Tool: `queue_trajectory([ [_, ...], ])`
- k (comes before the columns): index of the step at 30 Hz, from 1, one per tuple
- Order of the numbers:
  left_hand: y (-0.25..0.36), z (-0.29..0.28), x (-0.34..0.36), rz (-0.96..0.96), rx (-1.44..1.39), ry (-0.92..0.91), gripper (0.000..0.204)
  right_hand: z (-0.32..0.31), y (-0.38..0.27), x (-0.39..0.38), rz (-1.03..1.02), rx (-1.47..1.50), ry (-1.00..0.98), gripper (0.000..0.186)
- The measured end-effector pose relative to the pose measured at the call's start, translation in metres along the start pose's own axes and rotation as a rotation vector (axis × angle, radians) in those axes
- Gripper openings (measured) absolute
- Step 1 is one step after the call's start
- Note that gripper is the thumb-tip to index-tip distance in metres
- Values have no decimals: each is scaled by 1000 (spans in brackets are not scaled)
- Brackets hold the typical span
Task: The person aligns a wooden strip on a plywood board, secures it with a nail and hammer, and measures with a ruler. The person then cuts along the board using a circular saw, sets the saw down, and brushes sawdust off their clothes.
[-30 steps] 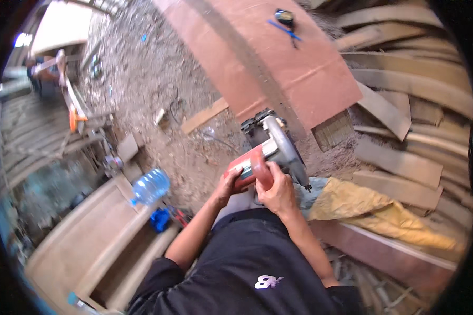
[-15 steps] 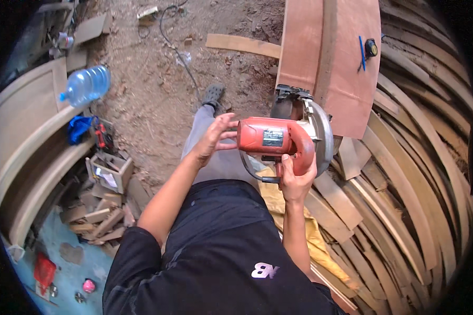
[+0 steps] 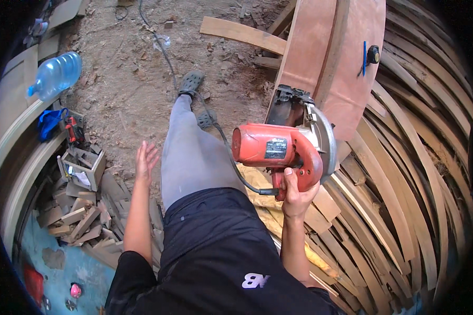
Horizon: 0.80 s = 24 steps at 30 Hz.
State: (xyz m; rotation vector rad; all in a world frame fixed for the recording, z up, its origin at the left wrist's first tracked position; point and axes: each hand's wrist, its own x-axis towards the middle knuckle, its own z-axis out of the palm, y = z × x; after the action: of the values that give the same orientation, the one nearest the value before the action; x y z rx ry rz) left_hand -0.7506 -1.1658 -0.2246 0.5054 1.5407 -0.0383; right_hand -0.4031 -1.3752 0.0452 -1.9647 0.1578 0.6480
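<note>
My right hand (image 3: pixel 298 198) is wrapped around the rear handle of a red circular saw (image 3: pixel 263 144). The saw's round metal blade guard (image 3: pixel 325 139) faces right, and its dark base plate (image 3: pixel 288 100) is at the near end of a long reddish wooden board (image 3: pixel 347 100). Whether the plate touches the board I cannot tell. A black cord (image 3: pixel 231 152) leaves the handle and runs past my legs. My left hand (image 3: pixel 146 161) hangs beside my thigh, fingers stretched out, holding nothing. The blade itself is mostly hidden.
A tape measure (image 3: pixel 373 54) and a blue pen-like stick (image 3: pixel 364 56) lie on the board. Curved planks (image 3: pixel 404 173) are stacked on the right. At left are a blue water bottle (image 3: pixel 57 75), a wooden toolbox (image 3: pixel 84 168) and wood offcuts (image 3: pixel 81 218). Another plank (image 3: pixel 242 35) lies ahead.
My left hand has moved away from the saw's motor housing, left and down to my side. My right hand still grips the saw. More of my legs and both shoes now show.
</note>
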Motion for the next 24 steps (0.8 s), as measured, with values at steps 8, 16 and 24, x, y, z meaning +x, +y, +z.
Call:
queue_trajectory([
  [8,-17,3,0,-81,72,39,76,-4,8,-1,-62,-40,33,57],
  [16,39,43,-11,76,102,-72,70,-5,-6,1,-167,-58,35,56],
  [24,156,136,-124,616,159,-289,53,-9,-3,-2,-242,-75,50,59],
])
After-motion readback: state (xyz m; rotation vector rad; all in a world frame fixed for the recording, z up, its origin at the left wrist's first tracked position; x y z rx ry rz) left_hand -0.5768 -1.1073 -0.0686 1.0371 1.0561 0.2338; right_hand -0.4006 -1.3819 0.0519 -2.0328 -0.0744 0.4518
